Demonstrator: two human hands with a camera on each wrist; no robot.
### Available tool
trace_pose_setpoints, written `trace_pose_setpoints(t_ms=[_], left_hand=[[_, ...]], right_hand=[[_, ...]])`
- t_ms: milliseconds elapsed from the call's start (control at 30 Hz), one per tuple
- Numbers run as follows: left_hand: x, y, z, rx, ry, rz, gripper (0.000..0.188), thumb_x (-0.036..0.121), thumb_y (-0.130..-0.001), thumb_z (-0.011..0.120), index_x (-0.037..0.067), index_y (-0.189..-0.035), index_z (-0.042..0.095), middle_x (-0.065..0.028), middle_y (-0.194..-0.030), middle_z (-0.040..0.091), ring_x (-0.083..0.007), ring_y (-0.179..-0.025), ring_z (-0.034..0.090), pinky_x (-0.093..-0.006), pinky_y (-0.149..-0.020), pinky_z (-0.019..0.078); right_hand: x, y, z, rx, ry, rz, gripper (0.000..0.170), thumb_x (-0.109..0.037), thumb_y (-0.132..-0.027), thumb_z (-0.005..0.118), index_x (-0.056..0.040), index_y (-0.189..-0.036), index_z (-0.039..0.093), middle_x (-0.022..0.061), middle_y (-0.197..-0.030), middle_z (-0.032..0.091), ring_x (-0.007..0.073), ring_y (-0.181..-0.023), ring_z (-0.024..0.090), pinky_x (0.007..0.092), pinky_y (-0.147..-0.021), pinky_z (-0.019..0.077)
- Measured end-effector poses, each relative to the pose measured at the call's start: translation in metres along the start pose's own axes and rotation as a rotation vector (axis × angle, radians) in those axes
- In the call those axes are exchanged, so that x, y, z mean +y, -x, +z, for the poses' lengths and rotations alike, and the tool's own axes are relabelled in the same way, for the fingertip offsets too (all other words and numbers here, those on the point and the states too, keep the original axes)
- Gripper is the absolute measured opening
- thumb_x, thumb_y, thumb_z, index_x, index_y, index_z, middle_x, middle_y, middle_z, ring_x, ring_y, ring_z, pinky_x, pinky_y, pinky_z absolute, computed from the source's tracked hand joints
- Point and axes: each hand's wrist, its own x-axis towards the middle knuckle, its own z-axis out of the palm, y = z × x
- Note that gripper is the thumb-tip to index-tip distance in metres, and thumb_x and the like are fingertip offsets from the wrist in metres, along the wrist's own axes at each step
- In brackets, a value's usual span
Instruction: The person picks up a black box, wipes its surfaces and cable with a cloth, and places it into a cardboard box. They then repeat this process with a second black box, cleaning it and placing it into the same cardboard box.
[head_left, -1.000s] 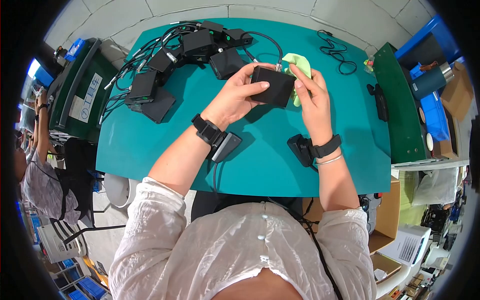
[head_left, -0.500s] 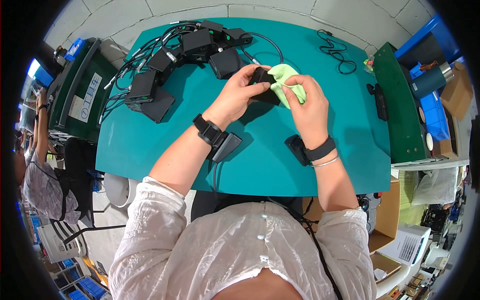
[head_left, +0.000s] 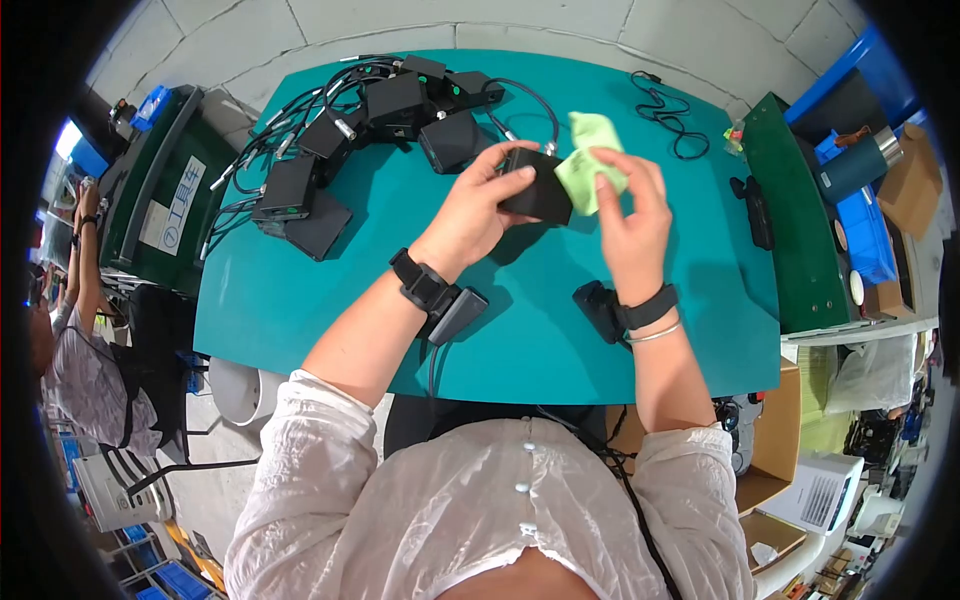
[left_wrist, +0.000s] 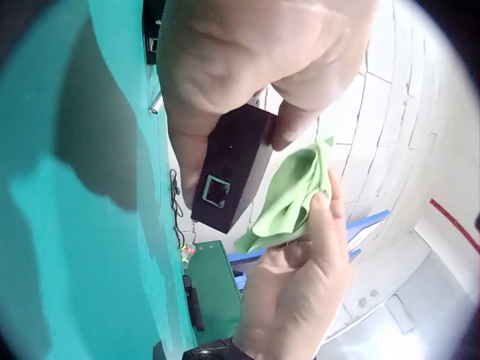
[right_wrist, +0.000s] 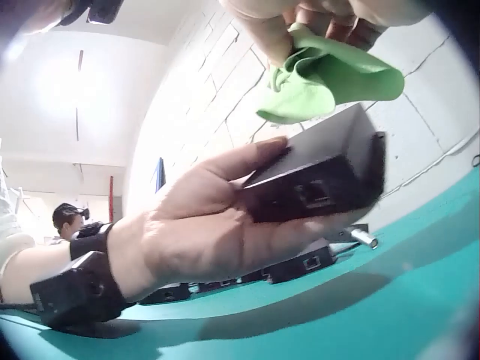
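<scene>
My left hand (head_left: pixel 465 205) grips a small black box (head_left: pixel 545 190) above the table, thumb on its upper face and fingers beneath. One side of this box carries a square port (left_wrist: pixel 216 192), seen in the left wrist view. A black cable with a silver connector (head_left: pixel 551 148) runs to its far side. Between thumb and fingers, my right hand (head_left: pixel 638 225) pinches a crumpled light green cloth (head_left: pixel 590 165). The cloth overlaps the box's right edge in the head view; in the right wrist view it hangs close over the upper face.
Several similar black boxes (head_left: pixel 395 100) with cables lie piled at the table's back left. A thin black cord (head_left: pixel 672 115) is coiled at the back right, and a dark object (head_left: pixel 753 212) sits by the right edge. Green cabinets (head_left: pixel 800 215) flank the teal table (head_left: pixel 560 340).
The box turned up on its side half a second ago and now shows its broad face again. The cloth moved from the box's far right corner onto its side, then back up to the right edge.
</scene>
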Motion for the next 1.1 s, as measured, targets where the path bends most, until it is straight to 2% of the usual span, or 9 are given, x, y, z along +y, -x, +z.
trace_pose_setpoints(t_ms=[67,133,167,300,633,833,900,1000,1100], left_hand=[[0.003,-0.003,-0.002,-0.008,0.152,0.045,0.034,0.016,-0.098,0.047,0.002,-0.128,0.044,-0.0146,-0.126,0.052,-0.0265,-0.113,0.058,-0.0458,-0.091,0.0523],[0.004,-0.005,-0.007,-0.035,0.224,0.045,0.034,0.018,-0.099,0.046,0.001,-0.129,0.043,-0.0162,-0.126,0.051,-0.0285,-0.114,0.057,-0.0475,-0.093,0.0518],[0.003,-0.007,-0.01,-0.065,0.295,0.042,0.036,0.019,-0.099,0.045,0.0,-0.129,0.042,-0.0177,-0.127,0.051,-0.0306,-0.115,0.056,-0.0492,-0.094,0.0512],[-0.003,-0.01,-0.014,-0.094,0.362,0.03,0.037,0.021,-0.1,0.043,0.0,-0.13,0.04,-0.0189,-0.128,0.05,-0.0325,-0.115,0.056,-0.0499,-0.095,0.0508],[0.001,-0.007,-0.009,-0.101,0.318,0.039,0.037,0.022,-0.1,0.043,0.003,-0.131,0.04,-0.0177,-0.128,0.049,-0.0318,-0.116,0.055,-0.0479,-0.095,0.0512],[-0.001,-0.013,-0.018,-0.046,0.351,0.114,0.036,0.023,-0.101,0.043,0.003,-0.131,0.04,-0.0183,-0.128,0.049,-0.0324,-0.116,0.054,-0.0487,-0.095,0.0512],[0.0,-0.013,-0.02,-0.034,0.358,0.146,0.036,0.022,-0.1,0.044,0.003,-0.13,0.041,-0.0186,-0.128,0.049,-0.0323,-0.117,0.054,-0.0495,-0.095,0.0509],[0.001,-0.011,-0.017,-0.014,0.315,0.127,0.038,0.026,-0.101,0.044,0.004,-0.131,0.041,-0.0181,-0.128,0.049,-0.0311,-0.117,0.054,-0.0488,-0.096,0.0504],[-0.004,-0.011,-0.017,-0.13,0.288,0.079,0.042,0.032,-0.101,0.041,0.005,-0.132,0.04,-0.0177,-0.13,0.048,-0.0303,-0.117,0.055,-0.0484,-0.096,0.0502]], right_hand=[[0.013,0.0,0.0,-0.001,-0.009,0.078,0.025,-0.01,-0.088,0.062,-0.0093,-0.113,0.065,0.0109,-0.1,0.061,0.0267,-0.093,0.058,0.0342,-0.076,0.049],[0.026,0.004,0.004,-0.078,-0.239,0.336,0.031,-0.017,-0.091,0.06,-0.0101,-0.121,0.06,0.0121,-0.102,0.061,0.027,-0.093,0.058,0.034,-0.079,0.0482],[0.025,0.004,0.001,-0.208,-0.19,0.32,0.042,-0.023,-0.093,0.058,-0.0103,-0.133,0.052,0.0153,-0.11,0.059,0.0296,-0.101,0.057,0.036,-0.088,0.0456],[0.013,0.009,0.013,-0.387,-0.168,0.109,0.059,-0.026,-0.093,0.057,-0.004,-0.144,0.035,0.0206,-0.132,0.05,0.0351,-0.122,0.047,0.0402,-0.103,0.0363],[0.009,0.006,0.012,-0.375,-0.084,-0.002,0.062,-0.026,-0.092,0.059,-0.0008,-0.143,0.034,0.021,-0.14,0.044,0.0371,-0.132,0.039,0.0425,-0.106,0.0337],[-0.009,0.01,0.01,-0.363,0.043,-0.111,0.054,-0.02,-0.087,0.062,-0.0025,-0.136,0.046,0.0217,-0.123,0.057,0.0387,-0.121,0.049,0.0408,-0.101,0.0398],[-0.016,0.012,0.008,-0.333,0.134,-0.113,0.043,-0.014,-0.084,0.064,-0.0057,-0.126,0.058,0.0175,-0.101,0.066,0.0339,-0.103,0.06,0.0387,-0.088,0.0467],[-0.016,0.01,-0.002,-0.205,0.119,-0.085,0.034,-0.007,-0.082,0.064,-0.0078,-0.116,0.064,0.0134,-0.086,0.066,0.028,-0.089,0.062,0.0382,-0.076,0.0481],[-0.012,0.002,-0.005,-0.124,0.09,-0.016,0.037,-0.003,-0.084,0.061,-0.0081,-0.121,0.061,0.0135,-0.091,0.065,0.028,-0.088,0.06,0.0386,-0.075,0.0472]])
